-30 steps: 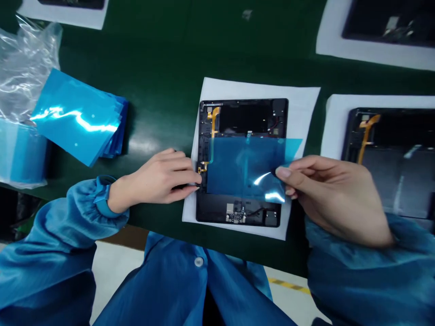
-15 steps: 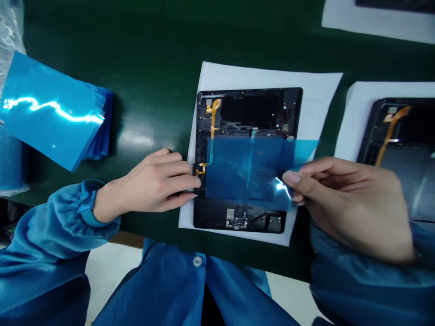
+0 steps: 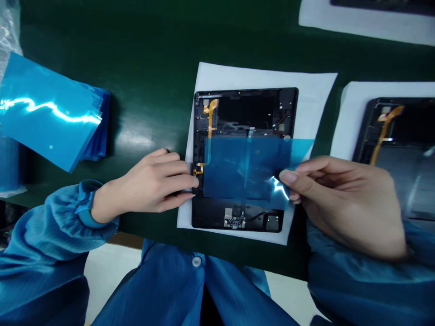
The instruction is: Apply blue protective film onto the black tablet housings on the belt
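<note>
An opened black tablet [image 3: 258, 108] lies on a white sheet [image 3: 314, 97], its inner parts, orange flex cable and small circuit board showing. Over its middle is a see-through blue film [image 3: 234, 167], which reaches past the tablet's right edge. My right hand [image 3: 346, 199] pinches the film's right side between thumb and fingers. At the tablet's left edge rests my left hand [image 3: 149, 183], fingers curled together with the tips at the frame; whether they grip anything is hidden.
A stack of blue films [image 3: 47, 117] sits at the left beside clear plastic wrapping [image 3: 10, 27]. To the right, a second opened tablet [image 3: 418, 122] lies on white sheeting. Part of another dark device [image 3: 390, 6] shows at the top right. The table [image 3: 152, 40] is dark green.
The whole view has shifted a little, so things stand slightly further left. Both hands and the film hold nearly the same places over the tablet.
</note>
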A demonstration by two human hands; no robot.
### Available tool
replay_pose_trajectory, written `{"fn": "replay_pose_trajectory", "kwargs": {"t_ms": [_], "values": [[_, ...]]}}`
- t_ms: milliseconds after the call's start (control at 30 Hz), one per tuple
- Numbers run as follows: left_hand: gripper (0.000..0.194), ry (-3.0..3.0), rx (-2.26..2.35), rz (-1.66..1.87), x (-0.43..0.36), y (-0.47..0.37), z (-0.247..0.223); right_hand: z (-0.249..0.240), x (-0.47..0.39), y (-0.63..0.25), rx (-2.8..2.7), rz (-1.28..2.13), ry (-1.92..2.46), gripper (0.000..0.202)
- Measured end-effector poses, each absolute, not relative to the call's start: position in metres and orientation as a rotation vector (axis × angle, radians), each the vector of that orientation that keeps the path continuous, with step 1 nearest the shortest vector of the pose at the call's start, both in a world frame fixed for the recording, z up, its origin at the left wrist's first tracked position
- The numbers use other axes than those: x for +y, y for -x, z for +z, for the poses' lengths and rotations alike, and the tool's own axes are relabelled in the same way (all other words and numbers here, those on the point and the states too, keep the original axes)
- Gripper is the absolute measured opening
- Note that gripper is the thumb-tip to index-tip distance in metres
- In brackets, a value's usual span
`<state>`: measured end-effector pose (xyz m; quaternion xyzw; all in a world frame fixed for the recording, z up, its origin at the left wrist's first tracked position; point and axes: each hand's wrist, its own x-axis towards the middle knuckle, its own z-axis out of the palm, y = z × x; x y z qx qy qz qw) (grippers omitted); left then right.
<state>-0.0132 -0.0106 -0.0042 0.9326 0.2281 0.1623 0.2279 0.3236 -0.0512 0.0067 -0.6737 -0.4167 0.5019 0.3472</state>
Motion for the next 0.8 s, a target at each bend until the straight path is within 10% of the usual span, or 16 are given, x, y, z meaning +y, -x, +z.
{"fn": "replay_pose_trajectory", "kwargs": {"t_ms": [800], "values": [[0.012,-2.565,0.609,0.425,-0.0103,0.013,-0.0021,0.002,-0.0525,-0.3261,-1.094,1.318,1.687,0.032]]}}
